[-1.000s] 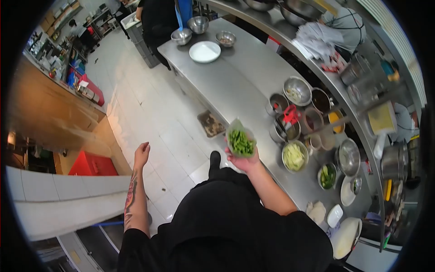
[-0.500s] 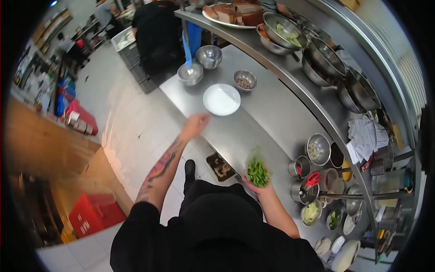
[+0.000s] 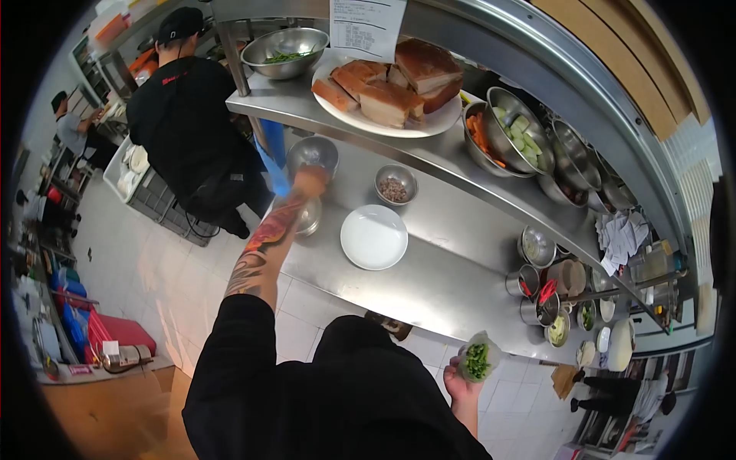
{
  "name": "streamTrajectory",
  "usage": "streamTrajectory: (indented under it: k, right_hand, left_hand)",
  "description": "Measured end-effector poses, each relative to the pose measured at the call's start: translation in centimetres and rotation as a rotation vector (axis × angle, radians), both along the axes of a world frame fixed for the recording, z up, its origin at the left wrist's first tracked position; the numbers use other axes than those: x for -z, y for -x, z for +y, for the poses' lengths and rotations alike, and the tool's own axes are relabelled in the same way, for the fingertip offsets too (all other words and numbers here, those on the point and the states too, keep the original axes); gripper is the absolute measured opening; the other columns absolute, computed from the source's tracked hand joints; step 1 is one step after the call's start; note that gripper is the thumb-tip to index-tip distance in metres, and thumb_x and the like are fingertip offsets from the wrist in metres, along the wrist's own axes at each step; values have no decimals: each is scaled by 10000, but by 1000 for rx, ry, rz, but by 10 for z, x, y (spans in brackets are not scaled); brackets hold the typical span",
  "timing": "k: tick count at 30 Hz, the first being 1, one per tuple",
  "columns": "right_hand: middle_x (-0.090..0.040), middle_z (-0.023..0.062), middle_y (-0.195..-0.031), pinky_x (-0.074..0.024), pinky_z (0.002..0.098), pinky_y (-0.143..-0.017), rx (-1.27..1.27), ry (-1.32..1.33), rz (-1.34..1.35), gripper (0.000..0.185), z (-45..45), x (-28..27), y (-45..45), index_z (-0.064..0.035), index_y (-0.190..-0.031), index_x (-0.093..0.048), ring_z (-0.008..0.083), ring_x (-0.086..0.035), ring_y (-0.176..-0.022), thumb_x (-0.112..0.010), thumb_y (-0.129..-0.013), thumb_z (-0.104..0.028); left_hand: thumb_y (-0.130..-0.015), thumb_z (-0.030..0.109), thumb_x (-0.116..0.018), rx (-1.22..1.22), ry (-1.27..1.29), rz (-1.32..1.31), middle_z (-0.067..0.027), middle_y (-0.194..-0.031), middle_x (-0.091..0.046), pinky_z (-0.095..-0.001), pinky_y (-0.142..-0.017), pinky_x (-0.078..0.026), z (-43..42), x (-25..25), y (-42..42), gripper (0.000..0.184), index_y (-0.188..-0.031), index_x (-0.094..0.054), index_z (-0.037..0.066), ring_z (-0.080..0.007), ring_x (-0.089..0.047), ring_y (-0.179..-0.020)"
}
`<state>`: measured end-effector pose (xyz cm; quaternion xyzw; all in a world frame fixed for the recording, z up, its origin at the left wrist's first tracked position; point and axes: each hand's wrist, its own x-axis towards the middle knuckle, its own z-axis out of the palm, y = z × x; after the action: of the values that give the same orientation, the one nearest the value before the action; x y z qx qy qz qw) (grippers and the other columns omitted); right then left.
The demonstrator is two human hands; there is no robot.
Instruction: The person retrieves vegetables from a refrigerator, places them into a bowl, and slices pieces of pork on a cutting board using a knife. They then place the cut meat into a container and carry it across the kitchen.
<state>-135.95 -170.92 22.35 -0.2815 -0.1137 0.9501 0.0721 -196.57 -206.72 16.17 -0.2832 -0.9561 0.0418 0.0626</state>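
Stretched out to the far end of the steel counter, my left hand [image 3: 310, 182] is at the near rim of a metal bowl [image 3: 313, 151]. Its fingers are blurred and partly hidden, so their grip does not show. A second metal bowl [image 3: 310, 218] sits under my left forearm. My right hand [image 3: 461, 385] is closed around a clear plastic bag of chopped greens [image 3: 477, 362], held low by the counter's near edge. Between the hands lie a bare white plate [image 3: 374, 238] and a small metal bowl of brownish chopped bits [image 3: 395, 186].
A shelf [image 3: 299, 115] overhangs the counter, bearing a platter of pork slabs [image 3: 406, 92] and bowls of cut vegetables [image 3: 521, 138]. Pots and small containers [image 3: 540, 307] crowd the right end. A co-worker in black [image 3: 184, 130] stands beyond the counter's left end.
My left hand has gone forward from beside the white plate to the metal bowl. The right hand, still holding the bag of greens, now appears lower and farther right. The view has shifted.
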Motion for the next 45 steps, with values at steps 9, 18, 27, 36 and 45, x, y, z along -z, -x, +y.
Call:
streamTrajectory:
  k: [9, 18, 27, 36, 45]
  right_hand:
    - [-748, 44, -1124, -563, 395, -723, 83, -4, -52, 351, -56, -11, 31, -162, -1203, -702, 266, -709, -936, -555, -996, -406]
    - [-736, 63, -1055, -575, 401, -712, 40, -34, -215, 349, -83, -26, 51, -146, -1166, -707, 277, -697, -919, -547, -997, -406]
    - [-726, 43, -1204, -617, 384, -789, 116, 73, 55, 380, -33, -14, 50, -160, -1282, -674, 252, -711, -1050, -538, -1042, -422]
    - [-676, 64, -1322, -559, 385, -936, 164, -414, -141, 496, 59, -38, 52, -123, -1375, -596, 241, -660, -1175, -462, -1099, -513]
    - [-746, 167, -1153, -528, 376, -1000, 114, -1457, -323, 478, 111, 11, 117, 58, -1266, -662, 287, -708, -1116, -498, -1119, -365]
  left_hand:
    - [-971, 303, -592, 30, -64, 37, -197, -907, -758, -498, -792, -594, -6, -55, 16, 320, -884, -768, 51, -399, -741, -890]
    - [-1034, 190, -665, -555, -1997, -401, -54, -918, -706, -263, -661, -505, -1, -12, -11, 232, -1046, -665, -42, -125, -650, -791]
    - [-796, -71, -629, 675, -1078, 7, -154, -924, -678, -448, -771, -525, 116, -25, -262, 273, -1038, -710, 26, -364, -645, -846]
    - [-780, 50, -763, 749, -752, -221, -116, -1285, -600, -487, -1109, -403, 196, 0, -380, 621, -1384, -620, 82, -335, -597, -1136]
    - [-964, 72, -663, -310, -1395, -1065, -193, -1429, -488, -339, -724, -647, 231, 81, -383, 758, -1608, -264, 57, -245, -676, -1076]
